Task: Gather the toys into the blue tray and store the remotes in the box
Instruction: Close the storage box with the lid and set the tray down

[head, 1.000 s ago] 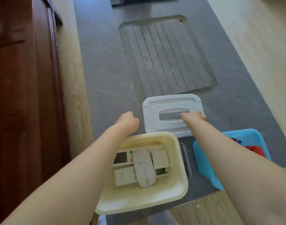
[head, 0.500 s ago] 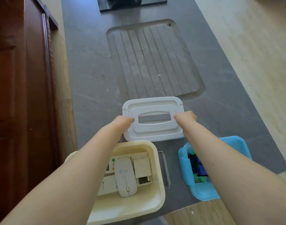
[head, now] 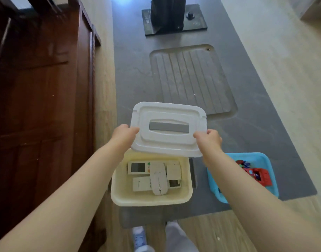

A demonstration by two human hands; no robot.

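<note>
Grey tabletop running up the middle of the frame, dark wood door at left. Centre: white lid held above the cream box, left hand and right hand each with a grip pinching one side edge. Remotes inside the box. Lower right: blue tray with toys.

Home kitchen: dark grey stone counter with a grooved draining board recessed just beyond the fingers, wooden panelled door left, light wood floor right.
</note>
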